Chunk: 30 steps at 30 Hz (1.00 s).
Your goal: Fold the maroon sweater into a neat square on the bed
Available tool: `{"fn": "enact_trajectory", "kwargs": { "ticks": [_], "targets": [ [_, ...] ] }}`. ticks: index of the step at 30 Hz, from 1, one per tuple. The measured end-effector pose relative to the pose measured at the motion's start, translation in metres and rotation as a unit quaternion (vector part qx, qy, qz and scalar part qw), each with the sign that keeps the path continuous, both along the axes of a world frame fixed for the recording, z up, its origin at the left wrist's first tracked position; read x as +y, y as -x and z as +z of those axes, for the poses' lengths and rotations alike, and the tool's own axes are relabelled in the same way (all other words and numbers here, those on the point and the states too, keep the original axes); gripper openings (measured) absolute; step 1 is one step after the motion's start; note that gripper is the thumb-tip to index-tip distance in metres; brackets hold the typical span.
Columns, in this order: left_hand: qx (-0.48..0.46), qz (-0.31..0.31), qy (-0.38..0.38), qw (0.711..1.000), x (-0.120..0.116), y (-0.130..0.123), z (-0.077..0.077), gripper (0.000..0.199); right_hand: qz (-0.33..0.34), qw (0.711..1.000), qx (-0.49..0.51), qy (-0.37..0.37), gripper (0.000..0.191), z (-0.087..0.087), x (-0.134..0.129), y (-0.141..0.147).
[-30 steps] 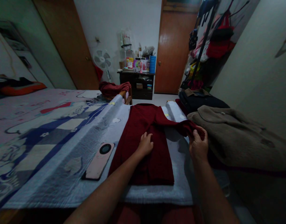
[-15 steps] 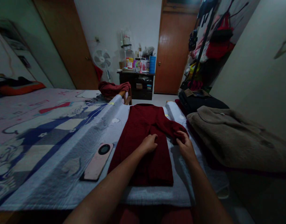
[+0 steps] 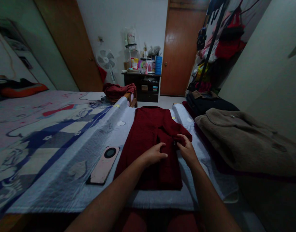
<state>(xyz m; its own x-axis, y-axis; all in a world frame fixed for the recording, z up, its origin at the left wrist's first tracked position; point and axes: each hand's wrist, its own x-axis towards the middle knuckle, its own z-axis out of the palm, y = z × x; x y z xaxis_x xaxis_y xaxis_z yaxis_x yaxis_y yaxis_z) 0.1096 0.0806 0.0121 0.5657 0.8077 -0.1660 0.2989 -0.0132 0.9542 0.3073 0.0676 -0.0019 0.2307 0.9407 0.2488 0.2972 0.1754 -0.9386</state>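
A dark red garment (image 3: 145, 129) with a dark collar at its far end lies in a long folded shape in front of me. Its right sleeve (image 3: 180, 129) bends out to the side and back over the body. My right hand (image 3: 186, 149) pinches the end of this sleeve between thumb and fingers. Over the garment's middle, my left hand (image 3: 155, 154) has its thumb and fingers apart and holds nothing. A pink phone (image 3: 102, 167) with a round black camera ring lies face down, left of the garment.
A light blue cloth (image 3: 160, 201) lies under the garment. Folded on the right are a brown fleece coat (image 3: 240, 145) and a dark jacket (image 3: 211, 104). A patterned bed (image 3: 53, 129) spreads to the left, with a bundled reddish cloth (image 3: 119, 91) at its far edge.
My right hand has drawn the sleeve end left, inward over the garment. My left hand has shifted slightly down and right, and its thumb and fingers have spread apart.
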Motion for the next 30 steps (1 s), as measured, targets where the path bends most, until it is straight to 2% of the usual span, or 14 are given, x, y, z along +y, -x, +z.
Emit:
{"fn": "enact_trajectory", "kwargs": {
  "ticks": [2, 7, 9, 11, 13, 15, 19, 22, 24, 27, 30],
  "targets": [
    [-0.036, -0.001, -0.001, 0.999, -0.009, -0.001, 0.001, 0.07, -0.003, 1.0, -0.005, 0.004, 0.038, -0.002, -0.002, 0.001],
    [-0.061, -0.037, -0.12, 0.99, -0.027, -0.006, 0.003, 0.074, 0.031, 0.998, -0.059, 0.019, 0.036, -0.011, -0.005, 0.001],
    [-0.091, -0.054, -0.111, 0.988, -0.031, -0.009, 0.003, 0.079, 0.032, 0.996, -0.082, 0.012, 0.038, -0.015, -0.007, 0.0],
    [-0.141, -0.053, -0.056, 0.987, -0.028, -0.013, 0.002, 0.083, 0.027, 0.996, -0.09, 0.005, 0.041, -0.018, -0.01, 0.0],
    [-0.185, -0.024, 0.007, 0.982, -0.019, -0.02, 0.0, 0.078, 0.026, 0.996, -0.087, 0.003, 0.045, -0.018, -0.014, 0.001],
    [-0.196, 0.028, 0.034, 0.98, -0.004, -0.027, -0.002, 0.066, 0.021, 0.996, -0.081, -0.001, 0.047, -0.015, -0.017, 0.002],
    [-0.128, 0.114, -0.019, 0.985, 0.032, -0.039, 0.001, 0.042, -0.043, 0.996, -0.073, -0.01, 0.043, -0.005, -0.021, 0.005],
    [-0.035, 0.112, -0.047, 0.992, 0.05, -0.042, 0.009, 0.031, -0.109, 0.992, -0.059, 0.003, 0.032, 0.003, -0.019, 0.01],
    [0.028, 0.124, -0.064, 0.99, 0.055, -0.04, 0.013, 0.025, -0.113, 0.993, -0.043, 0.0, 0.028, 0.008, -0.018, 0.017],
    [0.056, 0.164, -0.066, 0.983, 0.058, -0.033, 0.014, 0.029, -0.06, 0.997, -0.043, -0.033, 0.028, 0.015, -0.017, 0.031],
    [-0.005, 0.124, 0.04, 0.991, 0.056, -0.023, 0.009, 0.044, 0.069, 0.991, -0.096, -0.057, 0.03, 0.016, -0.02, 0.045]
  ]
}}
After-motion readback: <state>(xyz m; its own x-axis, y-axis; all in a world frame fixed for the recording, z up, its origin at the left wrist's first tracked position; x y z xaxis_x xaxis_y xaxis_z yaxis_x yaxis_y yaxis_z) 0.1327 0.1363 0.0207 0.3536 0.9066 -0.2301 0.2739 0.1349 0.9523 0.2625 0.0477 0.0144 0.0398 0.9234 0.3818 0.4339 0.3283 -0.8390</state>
